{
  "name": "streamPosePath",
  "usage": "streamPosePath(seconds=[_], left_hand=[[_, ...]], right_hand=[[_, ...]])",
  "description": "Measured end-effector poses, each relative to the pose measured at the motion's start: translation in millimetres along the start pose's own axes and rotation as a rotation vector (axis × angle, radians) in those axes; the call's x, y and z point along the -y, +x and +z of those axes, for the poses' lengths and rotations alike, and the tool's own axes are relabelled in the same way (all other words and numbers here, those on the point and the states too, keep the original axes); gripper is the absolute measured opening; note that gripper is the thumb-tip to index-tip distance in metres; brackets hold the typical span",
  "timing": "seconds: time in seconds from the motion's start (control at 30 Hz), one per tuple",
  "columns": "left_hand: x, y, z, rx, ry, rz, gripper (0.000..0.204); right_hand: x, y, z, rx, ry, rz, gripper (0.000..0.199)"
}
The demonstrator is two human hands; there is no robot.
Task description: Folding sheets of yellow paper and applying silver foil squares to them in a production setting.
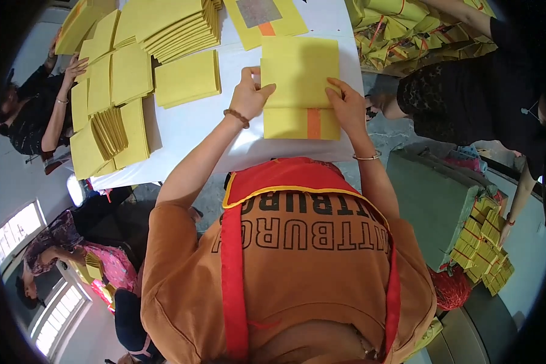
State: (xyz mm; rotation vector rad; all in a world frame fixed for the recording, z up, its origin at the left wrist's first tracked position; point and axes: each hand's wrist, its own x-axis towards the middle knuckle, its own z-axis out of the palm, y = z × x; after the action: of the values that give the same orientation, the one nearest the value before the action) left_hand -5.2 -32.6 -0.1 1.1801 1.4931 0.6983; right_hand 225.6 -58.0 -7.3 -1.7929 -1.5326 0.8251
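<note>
Broad white-covered table (182, 134). Overlapping rectangular yellow paper stacks (130, 76) on its left. Folded yellow paper sheet (300, 79) near table's edge, between hands. Left hand (250, 92) grasping sheet's left edge, thumb on top. Right hand (347, 109): thumb, forefinger touching right edge; grip underneath, cannot tell. Narrow orange strip (313, 123) across sheet's near part.

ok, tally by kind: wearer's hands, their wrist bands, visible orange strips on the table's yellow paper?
Left hand and right hand: 2
Beaded bracelet and pale bangle: 2
Near orange strip, on the yellow paper, and far orange strip: 2
Total: 6
</note>
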Motion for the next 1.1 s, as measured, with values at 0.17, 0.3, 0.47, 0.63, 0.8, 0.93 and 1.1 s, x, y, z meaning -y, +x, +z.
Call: streamPosePath(seconds=[0.17,0.3,0.47,0.63,0.8,0.93,1.1], left_hand=[[-25.4,-19.0,10.1,-0.154,0.916,0.813,0.052],[2.5,-26.9,25.5,0.138,1.005,1.051,0.049],[11.6,-23.7,27.1,0.101,0.967,1.012,0.047],[7.5,-17.4,25.1,0.147,0.881,1.064,0.044],[-9.1,-25.6,50.2,-0.109,1.156,1.047,0.043],[-17.6,-23.9,52.6,-0.117,1.274,0.977,0.041],[-43.4,-4.3,-7.1,0.001,0.746,0.803,0.032]], right_hand=[[4.2,-0.6,1.6,0.000,-0.007,0.025,0.031],[10.2,-4.0,0.1,-0.002,-0.230,-0.057,0.030],[17.6,-17.9,6.4,-0.176,-0.685,-0.583,0.038],[-0.3,-21.3,17.3,0.114,-0.766,-0.435,0.047],[10.4,-19.9,13.6,0.195,-0.782,-0.391,0.053],[-12.2,-17.2,5.0,0.204,0.072,-0.344,0.065],[12.8,-34.5,-6.0,0.008,0.217,-0.331,0.077]])
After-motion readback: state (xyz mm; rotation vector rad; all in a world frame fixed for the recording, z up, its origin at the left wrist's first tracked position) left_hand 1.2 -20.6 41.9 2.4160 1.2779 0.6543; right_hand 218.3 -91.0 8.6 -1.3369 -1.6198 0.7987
